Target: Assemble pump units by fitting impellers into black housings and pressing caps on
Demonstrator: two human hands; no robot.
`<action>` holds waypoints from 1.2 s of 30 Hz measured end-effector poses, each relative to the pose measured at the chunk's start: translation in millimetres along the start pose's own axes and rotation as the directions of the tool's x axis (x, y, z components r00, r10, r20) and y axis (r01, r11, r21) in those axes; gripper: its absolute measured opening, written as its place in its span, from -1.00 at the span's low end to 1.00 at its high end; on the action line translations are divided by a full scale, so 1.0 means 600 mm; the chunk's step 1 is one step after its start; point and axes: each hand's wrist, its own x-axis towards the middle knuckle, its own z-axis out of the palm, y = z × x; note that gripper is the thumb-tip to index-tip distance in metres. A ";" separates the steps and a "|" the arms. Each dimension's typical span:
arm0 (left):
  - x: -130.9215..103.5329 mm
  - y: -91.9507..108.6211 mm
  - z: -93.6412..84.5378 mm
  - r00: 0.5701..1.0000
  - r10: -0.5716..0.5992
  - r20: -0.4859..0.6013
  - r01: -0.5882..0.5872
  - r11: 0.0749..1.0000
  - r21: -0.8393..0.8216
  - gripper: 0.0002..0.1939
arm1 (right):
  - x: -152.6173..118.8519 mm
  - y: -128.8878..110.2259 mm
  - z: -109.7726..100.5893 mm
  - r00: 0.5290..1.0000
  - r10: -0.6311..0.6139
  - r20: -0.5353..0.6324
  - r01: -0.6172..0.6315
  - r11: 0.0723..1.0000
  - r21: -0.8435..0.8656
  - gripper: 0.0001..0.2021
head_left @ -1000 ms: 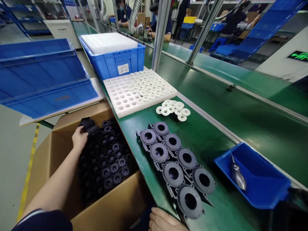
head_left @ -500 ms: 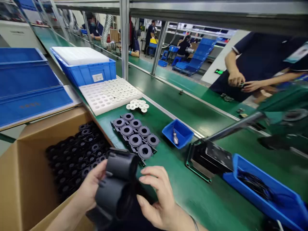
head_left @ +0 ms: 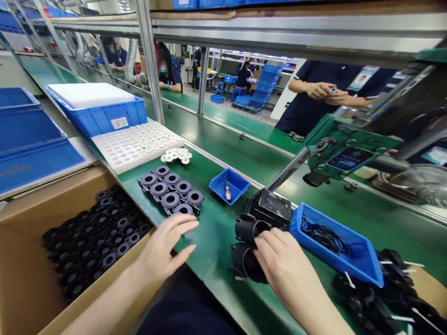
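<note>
My right hand [head_left: 279, 260] grips the rim of a black double-cylinder part [head_left: 244, 263], held over the green table in front of the black base of a stand. My left hand [head_left: 167, 246] has its fingers spread and holds nothing; it hovers at the table edge beside the carton. Just beyond it, several black ring-topped parts [head_left: 171, 200] stand in two rows. White rings [head_left: 177, 155] lie in a small pile behind them, next to a white foam tray [head_left: 139, 144] carrying more rings.
An open carton [head_left: 21, 251] of black parts is at left. A blue tray [head_left: 228, 186] holds a metal tool; a blue bin [head_left: 352, 260] holds black cables. Green press [head_left: 335, 153] stands at right, with black parts below. A person works across the table.
The double-cylinder part has moved right, away from the carton. My left hand has let go of it, and my right hand has taken hold. The camera view has shifted.
</note>
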 end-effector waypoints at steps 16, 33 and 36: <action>0.082 -0.089 -0.030 0.908 0.243 0.342 -0.400 0.745 0.534 -0.33 | 0.001 -0.029 0.035 0.951 -0.052 0.304 0.097 0.986 -0.136 -0.84; -0.045 0.024 0.074 0.984 0.127 0.128 -0.132 0.991 0.027 -0.56 | 0.013 -0.020 0.048 0.900 -0.147 0.411 0.173 0.985 -0.028 -0.81; -0.050 0.025 0.082 0.992 -0.009 0.124 0.017 0.998 -0.063 -0.58 | 0.014 -0.018 0.048 0.919 -0.151 0.365 0.163 0.987 -0.001 -0.80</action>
